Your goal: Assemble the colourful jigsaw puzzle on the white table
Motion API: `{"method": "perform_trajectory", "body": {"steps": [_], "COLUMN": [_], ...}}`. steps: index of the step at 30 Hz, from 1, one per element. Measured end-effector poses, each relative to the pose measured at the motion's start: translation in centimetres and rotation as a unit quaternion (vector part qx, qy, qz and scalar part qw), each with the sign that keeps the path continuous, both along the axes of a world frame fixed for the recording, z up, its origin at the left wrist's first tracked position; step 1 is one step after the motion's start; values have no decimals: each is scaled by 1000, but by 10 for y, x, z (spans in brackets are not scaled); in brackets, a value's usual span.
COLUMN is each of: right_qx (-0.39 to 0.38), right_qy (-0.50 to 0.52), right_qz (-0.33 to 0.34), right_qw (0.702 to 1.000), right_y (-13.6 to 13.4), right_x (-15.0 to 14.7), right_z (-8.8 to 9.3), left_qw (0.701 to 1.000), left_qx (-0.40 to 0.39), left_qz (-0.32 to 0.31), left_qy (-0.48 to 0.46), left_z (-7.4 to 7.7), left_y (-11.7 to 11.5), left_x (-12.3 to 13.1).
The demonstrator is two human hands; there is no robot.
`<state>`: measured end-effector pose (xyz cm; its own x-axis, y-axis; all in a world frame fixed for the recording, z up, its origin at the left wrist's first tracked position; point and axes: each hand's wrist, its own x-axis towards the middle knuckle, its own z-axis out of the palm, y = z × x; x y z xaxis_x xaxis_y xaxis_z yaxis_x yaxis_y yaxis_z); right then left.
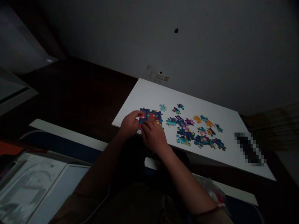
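A joined patch of colourful jigsaw pieces point(151, 115) lies near the front left corner of a white table point(149, 93). My left hand point(129, 125) curls at the patch's left edge, fingertips pinching a piece there. My right hand point(154, 136) rests on the patch's near side, fingers bent and pressing down on the pieces. Several loose puzzle pieces point(198, 132) are scattered to the right of both hands, with a few more point(177, 108) further back.
A blurred dark object point(249, 148) lies at the table's right end. A pale wall with a small socket point(162, 76) stands behind. A white tray-like surface point(35, 183) lies at lower left; a clear plastic bag point(210, 186) lies under my right forearm.
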<state>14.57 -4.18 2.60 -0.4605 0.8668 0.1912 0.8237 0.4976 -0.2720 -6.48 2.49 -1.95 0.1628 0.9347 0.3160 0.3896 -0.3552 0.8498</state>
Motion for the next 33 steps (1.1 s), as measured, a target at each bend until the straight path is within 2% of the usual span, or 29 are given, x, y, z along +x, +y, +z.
{"method": "perform_trajectory", "body": {"steps": [9, 14, 17, 19, 25, 29, 33], "right_qx": [-5, 16, 44, 70, 188, 156, 134], "right_qy": [-5, 53, 78, 93, 119, 95, 94], "right_qz": [-48, -31, -56, -97, -271, -379, -441], "right_qw": [999, 998, 994, 988, 937, 907, 882], "right_y": [-14, -29, -44, -55, -86, -94, -86], "right_x": [-12, 12, 49, 81, 189, 251, 286], "right_z": [-7, -13, -17, -20, -31, -28, -22], "left_qw": [996, 986, 966, 948, 903, 896, 900], "left_qx": [8, 22, 65, 71, 16, 0, -7], "left_qz": [16, 7, -31, -51, -72, -65, -42], "left_qy": [83, 163, 246, 305, 423, 439, 434], "left_z": [5, 9, 10, 10, 15, 20, 21], "left_y": [-3, -3, -1, 1, 5, 7, 7], "left_x": [0, 3, 6, 8, 15, 16, 15]}}
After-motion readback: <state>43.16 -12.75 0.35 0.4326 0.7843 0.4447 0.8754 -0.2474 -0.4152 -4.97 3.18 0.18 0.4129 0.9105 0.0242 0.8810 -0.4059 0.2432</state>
